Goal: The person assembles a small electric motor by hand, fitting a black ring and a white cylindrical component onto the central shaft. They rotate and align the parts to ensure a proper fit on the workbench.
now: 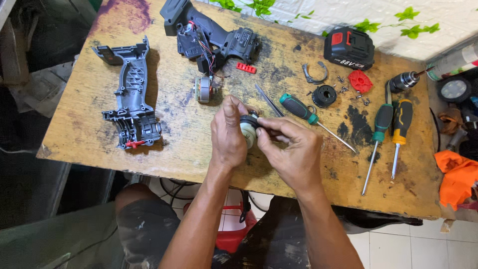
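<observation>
Well, from the head camera I see a worn wooden tabletop, stained dark in patches, standing against a white brick wall with green leaf decals; pale tiled floor shows below. Both hands meet over the table's front middle. The left hand wraps a small cylindrical motor part, fingers curled round it; the right hand pinches its black end with thumb and fingertips. Just beyond lies a green-handled screwdriver. A grey tool housing half lies well to the left, a black-and-red battery pack at the far right.
</observation>
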